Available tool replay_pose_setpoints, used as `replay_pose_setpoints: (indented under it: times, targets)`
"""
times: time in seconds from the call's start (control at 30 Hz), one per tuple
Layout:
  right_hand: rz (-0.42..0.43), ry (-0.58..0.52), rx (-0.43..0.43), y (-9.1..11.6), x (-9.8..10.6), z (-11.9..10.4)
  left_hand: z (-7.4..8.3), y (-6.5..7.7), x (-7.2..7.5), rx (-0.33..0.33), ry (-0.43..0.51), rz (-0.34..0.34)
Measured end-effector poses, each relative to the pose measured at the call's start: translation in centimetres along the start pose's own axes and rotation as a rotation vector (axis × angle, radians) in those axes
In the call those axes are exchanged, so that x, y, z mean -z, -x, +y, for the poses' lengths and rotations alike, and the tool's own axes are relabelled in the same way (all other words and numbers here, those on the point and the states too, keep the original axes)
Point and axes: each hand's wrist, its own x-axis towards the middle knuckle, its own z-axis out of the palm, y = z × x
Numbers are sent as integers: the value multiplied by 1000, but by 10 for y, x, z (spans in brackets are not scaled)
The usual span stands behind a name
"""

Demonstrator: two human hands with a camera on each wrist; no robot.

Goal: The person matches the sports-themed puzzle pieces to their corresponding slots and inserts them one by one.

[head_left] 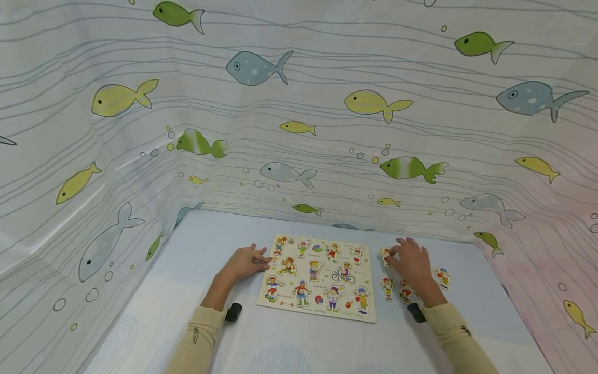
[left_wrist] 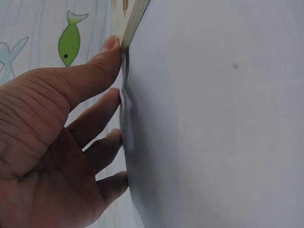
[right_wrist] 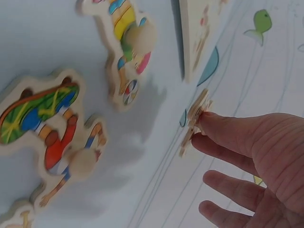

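A wooden puzzle board (head_left: 302, 267) with printed sports figures lies flat on the table. At its left edge, my left hand (head_left: 248, 262) rests with fingers extended; the left wrist view shows the thumb right at the board's edge (left_wrist: 135, 21). To the right of the board, my right hand (head_left: 412, 262) pinches a small wooden puzzle piece (right_wrist: 194, 121) between thumb and index finger, edge-on in the right wrist view. Its other fingers are spread apart. Near that hand lie a skateboarder piece (right_wrist: 61, 137) and a piece with a figure and a ball (right_wrist: 126, 42).
Another figure piece (head_left: 443, 279) lies right of my right hand. The table (head_left: 219, 228) has a pale cloth cover. A fish-patterned curtain (head_left: 327, 150) rises behind the table and along both sides.
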Motion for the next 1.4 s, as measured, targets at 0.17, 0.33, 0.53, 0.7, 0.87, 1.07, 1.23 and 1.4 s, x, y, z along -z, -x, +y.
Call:
replay_pose_setpoints:
  times: [0.17, 0.33, 0.53, 0.7, 0.87, 1.07, 1.23, 1.4]
  targets:
    - [0, -9, 21, -2, -2, -13, -1, 1, 0, 1, 8, 3]
    - [16, -5, 60, -5, -6, -23, -1, 1, 1, -13, 2, 2]
    - [61, 3, 107, -11, -14, -29, 1, 0, 1, -10, -6, -5]
    - [51, 0, 100, -16, -14, -37, 1, 0, 2, -6, 2, -9]
    - [34, 19, 111, -21, -17, -44, 1, 1, 3, -9, 4, -9]
    - [21, 44, 142, -26, -23, -50, -1, 1, 1, -22, 19, -8]
    - [20, 61, 144, -30, -26, -53, -2, 2, 1, -33, 15, -2]
    - [19, 80, 144, -31, -29, -56, -1, 2, 3, -48, 6, 0]
